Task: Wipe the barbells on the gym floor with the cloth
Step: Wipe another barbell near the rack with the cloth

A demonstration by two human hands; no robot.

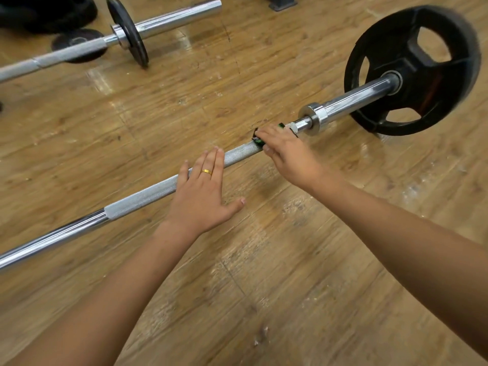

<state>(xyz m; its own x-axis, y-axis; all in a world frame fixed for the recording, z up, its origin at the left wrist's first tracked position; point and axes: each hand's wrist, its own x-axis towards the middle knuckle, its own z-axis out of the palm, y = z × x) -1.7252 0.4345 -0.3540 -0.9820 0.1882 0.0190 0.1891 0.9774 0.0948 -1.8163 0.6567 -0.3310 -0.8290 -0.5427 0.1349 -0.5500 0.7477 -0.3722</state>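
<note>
At the floor's (264,286) far left, a second barbell (66,52) lies on its small plate (128,30), well apart from the hands. The near barbell (142,198) runs from the near left edge of the floor up toward the right.

The left hand (203,191) lies flat on its knurled stretch, fingers (211,159) straight and close together, thumb spread wide to the side.

Just right of it, the right hand (285,154) curls over the bar and grips the cloth (257,140) around it. The cloth is dark green and mostly hidden under the fingers, close to the collar (314,117). Beyond the collar stands the large plate (412,70).

The bar rests on a round plate, so a hard stroke could roll it, and the flat left hand only presses on it rather than holding it. Pushed further right, the cloth could bunch against the collar and the knuckles could strike it. The knurling may also snag the fabric.
</note>
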